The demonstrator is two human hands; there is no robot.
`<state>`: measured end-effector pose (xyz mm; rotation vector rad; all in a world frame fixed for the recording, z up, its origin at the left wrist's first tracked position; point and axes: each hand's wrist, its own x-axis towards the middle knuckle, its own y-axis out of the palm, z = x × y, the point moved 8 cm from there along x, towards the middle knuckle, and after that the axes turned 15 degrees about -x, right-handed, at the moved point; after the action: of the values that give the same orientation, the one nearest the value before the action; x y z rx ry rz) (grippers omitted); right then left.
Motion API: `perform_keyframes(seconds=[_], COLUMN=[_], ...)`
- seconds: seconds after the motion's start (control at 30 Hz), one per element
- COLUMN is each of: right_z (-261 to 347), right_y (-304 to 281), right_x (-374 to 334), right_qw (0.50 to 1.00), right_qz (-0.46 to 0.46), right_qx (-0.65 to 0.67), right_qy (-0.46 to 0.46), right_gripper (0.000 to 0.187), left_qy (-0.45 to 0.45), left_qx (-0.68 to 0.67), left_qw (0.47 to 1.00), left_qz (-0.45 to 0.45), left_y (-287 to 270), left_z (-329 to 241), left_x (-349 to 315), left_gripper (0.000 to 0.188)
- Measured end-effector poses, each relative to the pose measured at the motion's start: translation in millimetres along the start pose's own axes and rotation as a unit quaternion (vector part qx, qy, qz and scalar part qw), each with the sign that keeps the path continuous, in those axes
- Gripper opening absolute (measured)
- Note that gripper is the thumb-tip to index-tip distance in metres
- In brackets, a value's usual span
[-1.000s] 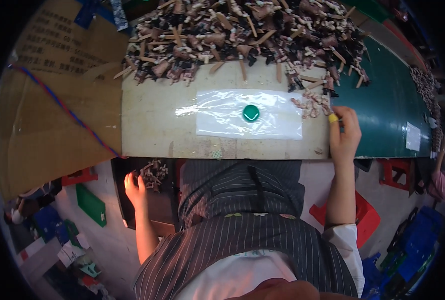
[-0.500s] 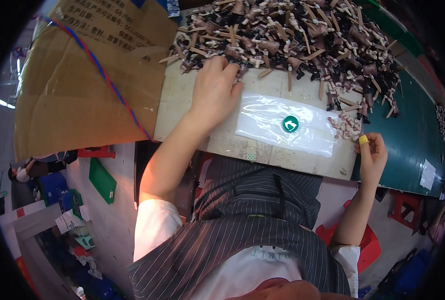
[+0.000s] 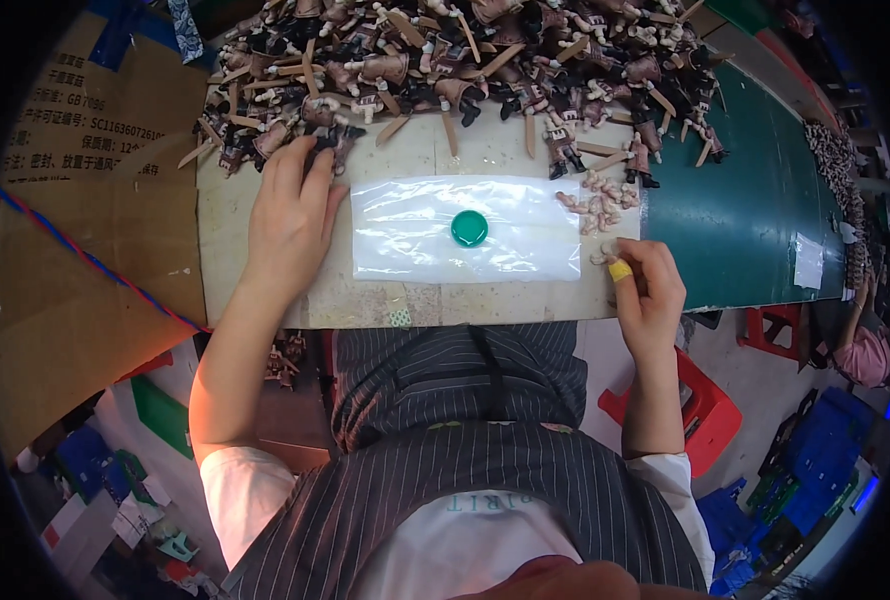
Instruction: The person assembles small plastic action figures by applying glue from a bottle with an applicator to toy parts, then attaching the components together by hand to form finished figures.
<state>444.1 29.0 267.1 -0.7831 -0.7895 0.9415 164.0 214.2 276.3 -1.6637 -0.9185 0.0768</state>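
The left hand [image 3: 290, 215] lies flat on the pale work board [image 3: 265, 290], in the upper left part of the frame. Its fingers are stretched and a little apart, and the fingertips touch a dark toy figure [image 3: 330, 140] at the lower edge of the big pile of figures [image 3: 465, 60] that fills the top of the frame. The hand does not close on it.

The right hand [image 3: 650, 290] is at the right of centre, at the board's edge. Its thumb and fingers are pinched together on a small pale piece [image 3: 599, 255]; one finger has a yellow cover [image 3: 620, 270]. Just above this hand is a small heap of pale pieces [image 3: 597, 197].

Between the two hands a clear plastic bag [image 3: 465, 228] lies flat, with a green round cap [image 3: 469, 228] on it. To the right is a green mat [image 3: 735, 220].
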Motion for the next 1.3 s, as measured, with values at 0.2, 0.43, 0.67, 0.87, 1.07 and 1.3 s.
perform_keyframes(seconds=[0.2, 0.43, 0.67, 0.87, 1.07, 1.3], right_z=[27, 15, 25, 51, 93, 121], right_y=[-6, -4, -9, 44, 51, 56], right_x=[-3, 1, 3, 5, 28, 28], right_qw=[0.991, 0.98, 0.994, 0.939, 0.98, 0.971], right_qz=[-0.003, -0.001, -0.02, 0.125, 0.09, 0.069], right_qx=[-0.049, -0.159, 0.011, 0.32, 0.128, -0.043], right_qy=[-0.124, -0.12, -0.104, 0.025, -0.123, -0.226], right_gripper=[0.032, 0.033, 0.027, 0.02, 0.022, 0.03], left_qy=[-0.077, -0.13, -0.116, -0.228, -0.286, -0.279], left_qx=[-0.075, -0.157, -0.101, -0.264, -0.558, -0.664], left_qw=[0.993, 0.977, 0.986, 0.911, 0.76, 0.692], left_qz=[-0.037, -0.067, -0.063, -0.218, -0.171, -0.054], left_y=[-25, -29, -20, -57, -39, 5], left_z=[-1, 16, 33, 30, -12, -41], left_x=[-26, -35, -28, -63, -85, -79], left_gripper=[0.039, 0.047, 0.034, 0.03, 0.028, 0.021])
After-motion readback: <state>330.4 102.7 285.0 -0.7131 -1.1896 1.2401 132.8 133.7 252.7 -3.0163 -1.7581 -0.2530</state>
